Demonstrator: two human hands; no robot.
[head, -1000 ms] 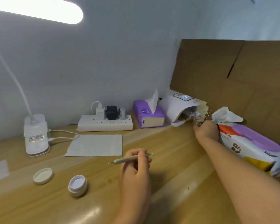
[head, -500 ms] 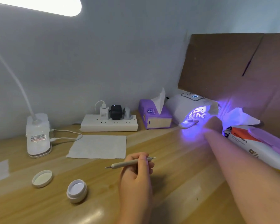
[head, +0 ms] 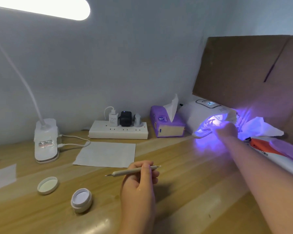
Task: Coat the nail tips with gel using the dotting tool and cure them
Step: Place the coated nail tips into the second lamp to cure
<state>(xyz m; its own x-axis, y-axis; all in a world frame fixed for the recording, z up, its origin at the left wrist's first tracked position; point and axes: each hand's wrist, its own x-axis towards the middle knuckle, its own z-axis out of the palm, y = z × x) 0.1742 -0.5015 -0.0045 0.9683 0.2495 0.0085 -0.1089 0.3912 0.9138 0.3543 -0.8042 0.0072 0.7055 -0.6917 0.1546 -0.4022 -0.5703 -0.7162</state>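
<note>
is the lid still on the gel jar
No, the gel jar stands open on the table, and its lid lies apart to its left, inner side up.

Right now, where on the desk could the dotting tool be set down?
Bare wood lies between the left hand and right forearm, and below the paper sheet beside the gel pot. Around the curing lamp and wipes pack, it is crowded.

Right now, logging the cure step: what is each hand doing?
Left hand: holds the dotting tool.
Right hand: at the lit nail lamp mouth; grip cannot be told.
</note>
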